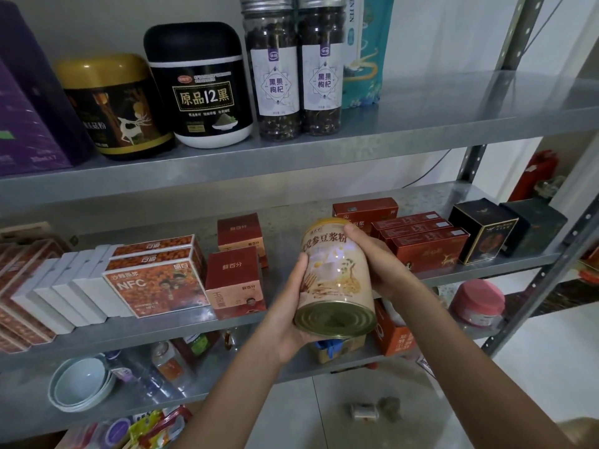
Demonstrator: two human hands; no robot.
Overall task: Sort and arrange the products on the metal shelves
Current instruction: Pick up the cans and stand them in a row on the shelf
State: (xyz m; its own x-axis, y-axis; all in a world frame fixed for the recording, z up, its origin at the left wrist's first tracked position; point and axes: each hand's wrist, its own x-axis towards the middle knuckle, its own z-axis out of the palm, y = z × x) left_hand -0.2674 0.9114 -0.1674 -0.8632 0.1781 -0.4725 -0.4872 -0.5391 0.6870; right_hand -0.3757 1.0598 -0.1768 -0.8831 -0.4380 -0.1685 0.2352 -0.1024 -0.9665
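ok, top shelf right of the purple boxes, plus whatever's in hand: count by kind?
Wide tubs: 2 (gold-lidded tub, black-lidded tub)
Tall clear jars: 2
Teal pouch: 1
Can, held by left hand and right hand: 1
Total: 6

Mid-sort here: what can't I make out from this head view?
- Head view, can: its top faces away, partly under the right hand.
- Head view, orange box below: partly behind the can.
- Head view, purple box: cut by the left edge.
- Head view, bottom packets: blurred, cropped.
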